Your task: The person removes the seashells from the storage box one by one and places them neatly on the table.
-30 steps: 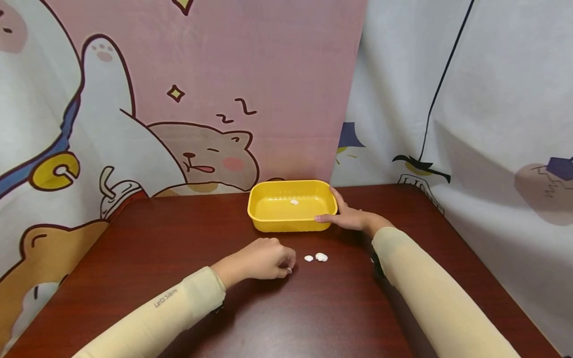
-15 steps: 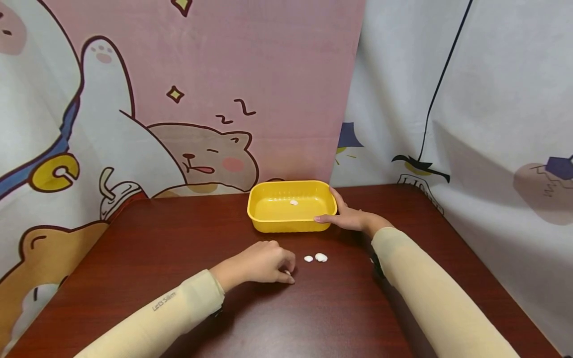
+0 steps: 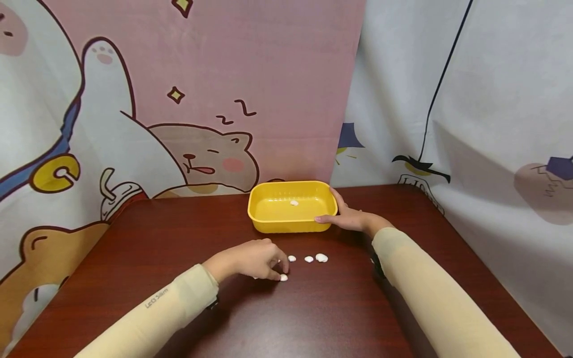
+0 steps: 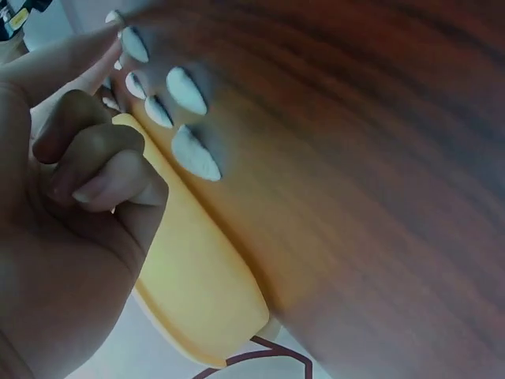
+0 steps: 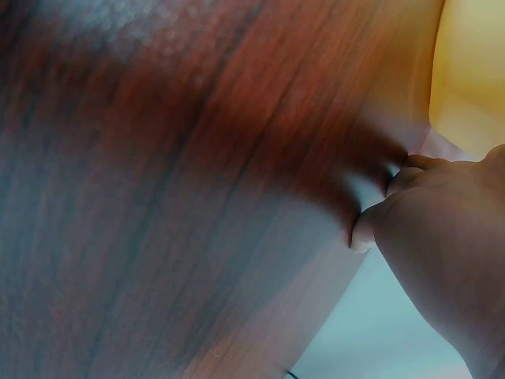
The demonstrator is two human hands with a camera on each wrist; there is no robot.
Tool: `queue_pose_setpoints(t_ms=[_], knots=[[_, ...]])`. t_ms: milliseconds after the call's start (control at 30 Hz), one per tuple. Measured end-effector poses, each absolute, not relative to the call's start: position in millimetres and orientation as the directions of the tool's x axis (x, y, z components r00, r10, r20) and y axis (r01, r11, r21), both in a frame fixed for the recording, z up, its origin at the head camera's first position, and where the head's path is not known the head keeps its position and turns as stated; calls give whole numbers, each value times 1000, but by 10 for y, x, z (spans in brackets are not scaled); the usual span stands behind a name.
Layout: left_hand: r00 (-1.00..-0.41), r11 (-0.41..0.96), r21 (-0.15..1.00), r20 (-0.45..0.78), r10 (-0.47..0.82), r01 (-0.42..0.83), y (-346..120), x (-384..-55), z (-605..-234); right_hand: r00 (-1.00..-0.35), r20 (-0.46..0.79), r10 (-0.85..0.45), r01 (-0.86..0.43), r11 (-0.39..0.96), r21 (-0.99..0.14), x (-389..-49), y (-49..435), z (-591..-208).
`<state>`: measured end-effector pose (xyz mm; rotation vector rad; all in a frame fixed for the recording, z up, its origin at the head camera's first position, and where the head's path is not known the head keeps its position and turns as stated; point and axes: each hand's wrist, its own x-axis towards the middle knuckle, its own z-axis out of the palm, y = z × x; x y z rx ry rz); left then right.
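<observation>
In the head view my left hand is low over the table, thumb and index fingertip pinching a small white seashell. Its other fingers are curled in the left wrist view. More white seashells lie just beyond the hand, including a larger shell, a small shell and another shell. Parts of others show behind the fingers. My right hand grips the right end of a yellow plastic basin, thumb at the front rim and fingers along the side. One white seashell lies inside the basin.
The dark red-brown wooden table carries everything. A pink cartoon curtain hangs along its back edge, and a white printed curtain hangs on the right. The basin stands near the back edge.
My left hand has shifted slightly left, uncovering a seashell behind its fingertips, and a shell now shows at thumb and index. My right hand and the basin have stayed put.
</observation>
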<state>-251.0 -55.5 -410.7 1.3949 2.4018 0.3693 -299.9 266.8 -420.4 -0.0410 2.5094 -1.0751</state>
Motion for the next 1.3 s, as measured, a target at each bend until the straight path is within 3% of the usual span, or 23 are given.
queue_pose_setpoints(t_ms=[400, 600, 700, 833, 1000, 1300], knots=[[-474, 488, 316, -125, 872, 814, -460, -2493, -4143, -916, -360, -178, 133, 711, -690, -3005, 2661, -4211], [-474, 468, 393, -86, 876, 792, -451, -2613, -3984, -919, -348, -186, 131, 690, -712, -3009, 2645, -4204], [-514, 458, 486, -21, 858, 744, -431, -2772, -3851, -919, -344, -192, 125, 686, -716, -3001, 2640, -4203], [-617, 471, 604, 43, 786, 643, -381, -3040, -3679, -915, -352, -196, 125, 692, -711, -2981, 2637, -4198], [-731, 529, 637, 82, 677, 561, -256, -3408, -3617, -913, -360, -194, 134, 690, -711, -2962, 2644, -4202], [-803, 647, 639, -76, 591, 415, -58, -3840, -3694, -907, -367, -207, 128, 694, -709, -2980, 2663, -4202]])
